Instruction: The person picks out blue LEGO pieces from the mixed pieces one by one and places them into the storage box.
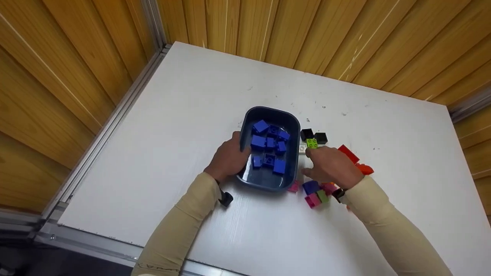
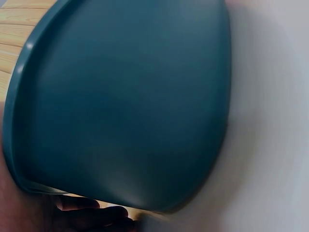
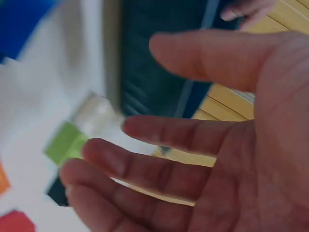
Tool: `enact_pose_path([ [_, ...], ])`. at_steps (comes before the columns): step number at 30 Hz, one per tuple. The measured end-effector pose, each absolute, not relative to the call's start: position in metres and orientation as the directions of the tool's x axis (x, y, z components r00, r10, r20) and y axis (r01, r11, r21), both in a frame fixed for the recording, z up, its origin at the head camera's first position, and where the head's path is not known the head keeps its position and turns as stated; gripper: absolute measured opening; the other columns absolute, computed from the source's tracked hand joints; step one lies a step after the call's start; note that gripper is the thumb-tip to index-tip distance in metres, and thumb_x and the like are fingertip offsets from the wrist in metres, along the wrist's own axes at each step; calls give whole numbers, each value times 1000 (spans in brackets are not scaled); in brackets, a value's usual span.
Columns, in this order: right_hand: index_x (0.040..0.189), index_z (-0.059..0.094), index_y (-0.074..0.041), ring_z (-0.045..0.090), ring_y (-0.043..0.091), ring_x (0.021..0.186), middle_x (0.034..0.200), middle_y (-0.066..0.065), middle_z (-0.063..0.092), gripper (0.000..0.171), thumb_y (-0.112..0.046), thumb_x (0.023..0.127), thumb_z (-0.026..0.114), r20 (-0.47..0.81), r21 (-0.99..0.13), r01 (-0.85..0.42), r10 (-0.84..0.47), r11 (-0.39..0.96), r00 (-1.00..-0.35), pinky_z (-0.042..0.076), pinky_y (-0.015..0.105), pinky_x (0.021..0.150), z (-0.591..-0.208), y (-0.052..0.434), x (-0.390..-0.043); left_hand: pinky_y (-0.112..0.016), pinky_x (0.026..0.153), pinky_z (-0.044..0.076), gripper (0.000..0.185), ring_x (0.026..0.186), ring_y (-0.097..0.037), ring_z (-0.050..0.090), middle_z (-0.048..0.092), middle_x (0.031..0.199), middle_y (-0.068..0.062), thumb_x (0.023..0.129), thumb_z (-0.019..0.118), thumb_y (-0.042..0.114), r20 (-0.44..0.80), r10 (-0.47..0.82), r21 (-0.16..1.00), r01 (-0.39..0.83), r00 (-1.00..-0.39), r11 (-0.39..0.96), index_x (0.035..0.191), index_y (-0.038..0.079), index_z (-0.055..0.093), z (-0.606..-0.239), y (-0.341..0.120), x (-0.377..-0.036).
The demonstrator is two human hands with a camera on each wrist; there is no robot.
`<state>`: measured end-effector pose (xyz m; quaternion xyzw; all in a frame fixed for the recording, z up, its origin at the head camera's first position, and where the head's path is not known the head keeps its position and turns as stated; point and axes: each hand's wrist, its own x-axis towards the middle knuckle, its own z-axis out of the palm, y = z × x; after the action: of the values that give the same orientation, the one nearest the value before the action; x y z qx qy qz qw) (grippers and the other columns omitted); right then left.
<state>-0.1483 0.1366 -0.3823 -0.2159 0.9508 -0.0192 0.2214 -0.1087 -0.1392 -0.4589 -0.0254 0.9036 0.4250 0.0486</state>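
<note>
1. Head view: a white table (image 1: 161,153) stands in a corner of wood-panelled walls (image 1: 57,76). At mid-table sits a dark blue tub (image 1: 293,161) with blue bricks (image 1: 268,143) in it, its long axis running near to far. The left hand (image 1: 229,159) grips the tub's left rim, fingers curled over the edge. The right hand (image 1: 332,166) hovers palm down just right of the tub, over loose bricks; a green brick (image 1: 312,143) lies just past its fingertips, on the far side, with black bricks (image 1: 313,135) beyond it and red ones (image 1: 351,155) to the right. The right hand is clearly the nearer one to the green brick.

2. Left wrist view: the tub's outer wall (image 2: 130,101) fills the frame, with fingers (image 2: 91,212) tucked under its edge.

3. Right wrist view: the right hand's fingers (image 3: 159,169) are spread, nearly straight, and hold nothing. The blurred green brick (image 3: 65,144) lies beyond the fingertips; its long axis cannot be told.
</note>
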Motion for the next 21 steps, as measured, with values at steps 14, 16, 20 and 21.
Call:
enact_pose_path([
  [14, 114, 68, -4, 60, 24, 73, 83, 9, 64, 31, -22, 91, 77, -502, -139, -403, -416, 904, -759, 53, 33, 63, -412, 137, -140, -46, 86, 53, 45, 91, -24, 63, 70, 107, -14, 104, 48, 33, -111, -8, 760, -90, -994, 644, 139, 5, 45, -461, -138, -110],
  [16, 117, 68, -4, 60, 25, 74, 86, 10, 65, 31, -21, 93, 76, -524, -139, -378, -392, 915, -756, 53, 34, 63, -414, 136, -140, -46, 86, 53, 44, 91, -24, 63, 70, 107, -14, 104, 48, 33, -103, -6, 757, -83, -995, 648, 139, 5, 46, -461, -138, -110],
  [20, 124, 67, -5, 61, 26, 78, 92, 11, 66, 33, -22, 96, 72, -556, -129, -335, -348, 933, -755, 55, 35, 64, -416, 133, -141, -47, 86, 53, 42, 91, -24, 64, 70, 107, -15, 105, 48, 32, -91, -3, 754, -71, -996, 653, 136, 4, 46, -461, -139, -110],
  [21, 122, 67, -5, 61, 26, 78, 92, 12, 66, 31, -21, 96, 71, -558, -125, -344, -353, 930, -751, 55, 35, 64, -416, 132, -141, -46, 86, 53, 42, 90, -24, 63, 70, 106, -14, 105, 48, 32, -94, -4, 757, -74, -996, 649, 136, 5, 46, -461, -139, -110],
])
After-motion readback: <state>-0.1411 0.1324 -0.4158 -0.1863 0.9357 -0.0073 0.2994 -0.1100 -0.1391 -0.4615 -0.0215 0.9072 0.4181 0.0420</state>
